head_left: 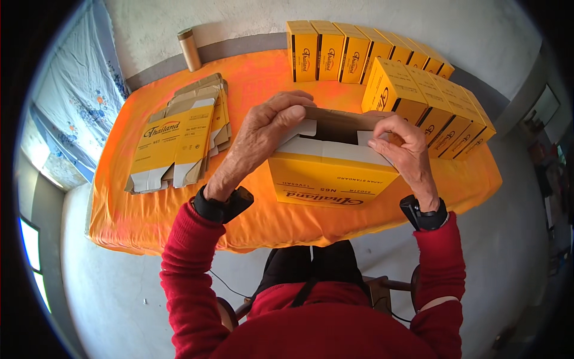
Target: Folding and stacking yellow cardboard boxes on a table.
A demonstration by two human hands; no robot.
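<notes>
A yellow cardboard box (330,178) stands on the orange table (257,90) in front of me, its top open and showing a brown inside. My left hand (266,128) grips the box's left white flap and the far wall. My right hand (402,145) pinches the right white flap at the box's upper right corner. Both wrists wear black bands below red sleeves.
A stack of flat, unfolded yellow boxes (179,140) lies at the table's left. Two rows of assembled yellow boxes (418,99) stand at the back right. A tan cylinder (190,49) stands at the far left edge. Grey floor surrounds the table.
</notes>
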